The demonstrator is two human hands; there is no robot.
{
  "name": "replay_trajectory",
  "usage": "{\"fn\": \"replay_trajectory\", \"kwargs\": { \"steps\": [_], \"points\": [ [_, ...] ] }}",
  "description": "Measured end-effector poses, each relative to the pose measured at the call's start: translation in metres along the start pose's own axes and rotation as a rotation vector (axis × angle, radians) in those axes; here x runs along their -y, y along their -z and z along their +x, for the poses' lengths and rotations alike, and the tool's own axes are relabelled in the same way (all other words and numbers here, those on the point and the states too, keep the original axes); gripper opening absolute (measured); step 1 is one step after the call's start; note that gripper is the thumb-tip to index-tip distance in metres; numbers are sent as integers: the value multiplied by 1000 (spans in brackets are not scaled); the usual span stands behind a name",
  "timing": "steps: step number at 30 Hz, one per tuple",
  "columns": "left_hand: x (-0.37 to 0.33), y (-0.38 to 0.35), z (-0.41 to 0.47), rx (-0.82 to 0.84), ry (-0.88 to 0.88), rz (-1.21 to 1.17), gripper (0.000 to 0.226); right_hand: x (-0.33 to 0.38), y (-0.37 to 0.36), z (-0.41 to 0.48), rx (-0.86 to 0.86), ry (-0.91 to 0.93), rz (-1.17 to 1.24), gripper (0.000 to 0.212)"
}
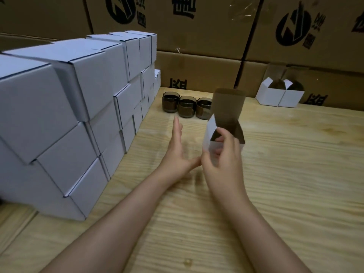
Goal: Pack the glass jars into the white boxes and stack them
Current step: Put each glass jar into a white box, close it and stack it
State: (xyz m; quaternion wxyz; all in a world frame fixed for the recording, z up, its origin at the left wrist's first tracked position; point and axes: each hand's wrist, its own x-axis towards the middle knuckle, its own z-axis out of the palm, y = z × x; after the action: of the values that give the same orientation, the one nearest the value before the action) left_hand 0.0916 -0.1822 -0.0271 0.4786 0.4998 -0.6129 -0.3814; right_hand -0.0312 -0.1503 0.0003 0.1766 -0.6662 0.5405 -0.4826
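Head view: brown cartons with black logos and characters, unreadable.
Right hand grips open white box above table; left hand flat, empty. Three jars behind; stacked boxes left.

A small white cardboard box with a brown inside is held upright in the right hand, its lid flap raised and its mouth open. Beyond the left hand, three short dark smoked-glass jars stand in a row, touching. Left of that hand rises a tall stack of closed white boxes. Far right of the right hand, two more open white boxes sit side by side.
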Motion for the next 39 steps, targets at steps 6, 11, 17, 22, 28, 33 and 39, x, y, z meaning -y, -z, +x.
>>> {"fn": "replay_trajectory", "kwargs": {
  "steps": [6, 11, 17, 22, 28, 33, 39],
  "points": [
    [2, 1, -1, -5, 4, -6, 112, -6, 3, -3, -94, 170, 36, 34],
    [5, -2, 2, -5, -2, 8, 89, -23, 12, 14, -405, 214, -11, 30],
    [1, -3, -1, 108, -66, -11, 83, -44, 11, 30, -106, -217, 304, 46],
    [-3, -4, -3, 56, -99, 0, 76, -45, 9, 30, -211, -185, 285, 18],
    [-3, -3, -4, 66, -140, 71, 81, -52, 11, 35, -314, -337, 365, 20],
    [-4, -4, -6, 96, -192, 150, 72, -49, 12, 33, -199, -302, 462, 40],
    [-10, -6, -9, -29, -235, 194, 39, -50, 12, 31, -217, -200, 497, 32]
  ]
}}
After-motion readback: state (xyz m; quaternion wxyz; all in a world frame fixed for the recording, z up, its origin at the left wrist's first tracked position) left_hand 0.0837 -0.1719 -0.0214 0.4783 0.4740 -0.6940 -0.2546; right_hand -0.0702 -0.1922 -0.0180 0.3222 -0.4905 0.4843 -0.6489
